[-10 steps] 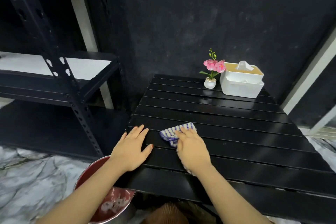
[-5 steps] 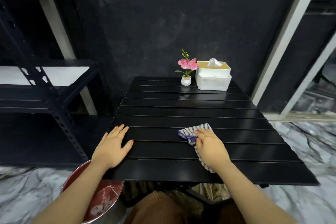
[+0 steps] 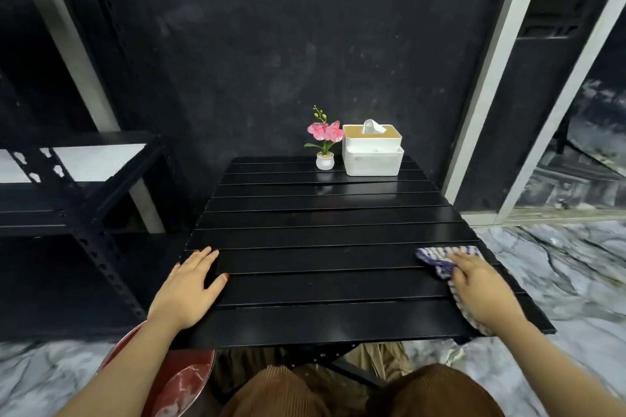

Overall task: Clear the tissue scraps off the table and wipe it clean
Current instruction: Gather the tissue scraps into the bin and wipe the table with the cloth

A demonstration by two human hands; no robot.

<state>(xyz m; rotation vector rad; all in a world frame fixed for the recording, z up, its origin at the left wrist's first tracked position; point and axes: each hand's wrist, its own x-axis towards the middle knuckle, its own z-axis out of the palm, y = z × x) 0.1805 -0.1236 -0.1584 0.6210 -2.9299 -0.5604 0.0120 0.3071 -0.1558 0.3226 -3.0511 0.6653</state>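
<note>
– Rightward went my right hand (image 3: 481, 284), pressed flat on the cloth (image 3: 437, 259), across the surface (image 3: 321, 240) to its right edge; left hand (image 3: 189, 288) lay open, bracing.
– Which step?
– Wiping; no scraps showed on top. Far slats looked next. Whitish bits, I judged, lay in the bin (image 3: 189, 369); a tissue poked from the box (image 3: 372, 156).

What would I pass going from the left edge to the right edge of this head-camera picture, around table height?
Black shelf rack → left hand, flat on the table → potted pink flower → white tissue box → striped cloth, pressed down by the right hand.
</note>
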